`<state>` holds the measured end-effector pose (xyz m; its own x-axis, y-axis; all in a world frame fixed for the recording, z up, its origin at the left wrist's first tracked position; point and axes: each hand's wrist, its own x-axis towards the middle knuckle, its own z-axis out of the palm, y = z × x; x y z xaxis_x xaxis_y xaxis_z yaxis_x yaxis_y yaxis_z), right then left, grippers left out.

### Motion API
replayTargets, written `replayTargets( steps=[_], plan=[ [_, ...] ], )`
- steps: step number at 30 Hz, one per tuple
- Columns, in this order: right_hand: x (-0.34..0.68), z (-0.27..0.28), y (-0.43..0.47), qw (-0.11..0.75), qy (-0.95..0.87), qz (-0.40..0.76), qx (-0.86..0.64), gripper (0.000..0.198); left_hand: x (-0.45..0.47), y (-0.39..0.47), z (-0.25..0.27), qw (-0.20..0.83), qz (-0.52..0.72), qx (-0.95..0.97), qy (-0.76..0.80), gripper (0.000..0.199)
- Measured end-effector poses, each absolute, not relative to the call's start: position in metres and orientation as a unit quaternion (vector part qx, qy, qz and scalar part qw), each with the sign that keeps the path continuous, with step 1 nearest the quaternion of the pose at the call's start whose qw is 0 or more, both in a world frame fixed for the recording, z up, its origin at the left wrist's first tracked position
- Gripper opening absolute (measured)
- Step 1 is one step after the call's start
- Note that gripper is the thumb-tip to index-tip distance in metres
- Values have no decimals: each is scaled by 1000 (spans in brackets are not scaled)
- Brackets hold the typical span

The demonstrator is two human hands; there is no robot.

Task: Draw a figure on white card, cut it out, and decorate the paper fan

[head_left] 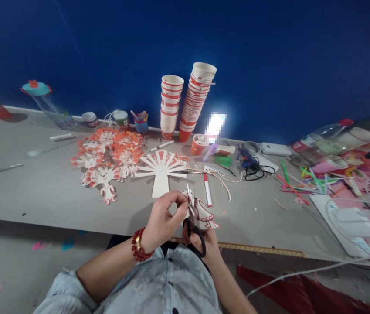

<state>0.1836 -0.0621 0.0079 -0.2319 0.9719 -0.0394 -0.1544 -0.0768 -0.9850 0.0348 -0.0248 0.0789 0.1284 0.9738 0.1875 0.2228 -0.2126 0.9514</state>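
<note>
Left hand is pinching a paper figure above the near edge of the table, apparently steadying it, while the right hand, fingers curled through black-handled scissors, is holding parted blades beside it; orange-fringed cutouts are lying leftward, seemingly leaving working room.

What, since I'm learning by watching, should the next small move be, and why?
Probably one short closing of the scissors along the paper figure's red outline: the right hand holds the handles, the blades stand apart at the paper, and the left hand is close beside them.
</note>
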Motion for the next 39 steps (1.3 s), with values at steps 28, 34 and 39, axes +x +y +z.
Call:
replayTargets(
  steps=[28,34,39],
  plan=[
    [189,5,-64,466,-480,643,-374,60,25,-10,90,396,441,647,480,9],
    [190,6,-65,456,-489,632,-392,57,24,-11,90,396,442,642,486,9],
    [189,7,-63,457,-507,625,-380,55,24,-12,90,399,443,639,486,9]
  ],
)
